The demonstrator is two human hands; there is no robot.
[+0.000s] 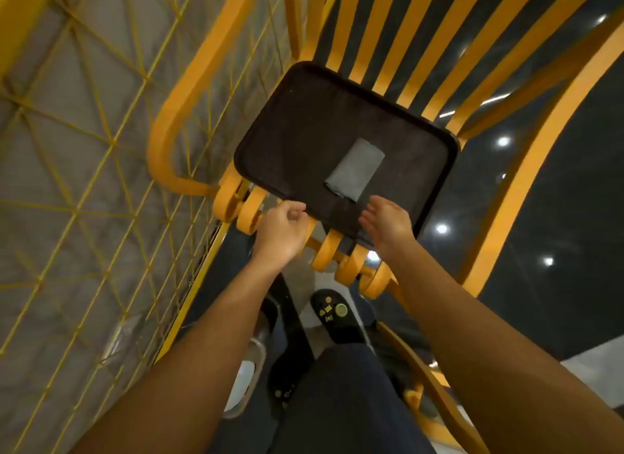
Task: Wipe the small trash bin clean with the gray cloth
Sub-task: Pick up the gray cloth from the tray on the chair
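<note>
The gray cloth (354, 170) is folded into a narrow, long shape and lies on a dark tray (304, 132). It sits in the right half of the tray, closer to the near edge than to the far edge. The tray rests flat on the seat of a yellow slatted chair (371, 48), and its near edge comes almost to the curled front ends of the seat slats.

Both hands are at this near edge of the tray. The right hand (388, 222) is just below the near end of the cloth and very close to it, but it does not touch it. Its fingers are quite straight and a little spread, the palm turned inward, and it holds nothing. The left hand (282, 232) is further from the cloth, on its left side and apart from it. Its fingers are curled and their tips meet the rim of the tray; I cannot tell whether they really grip the rim or only touch it.

To the left of the chair stands a yellow wire mesh panel (84, 149). Below the arms are dark trousers (337, 403) and a black sandal (337, 313) with yellow marks.
</note>
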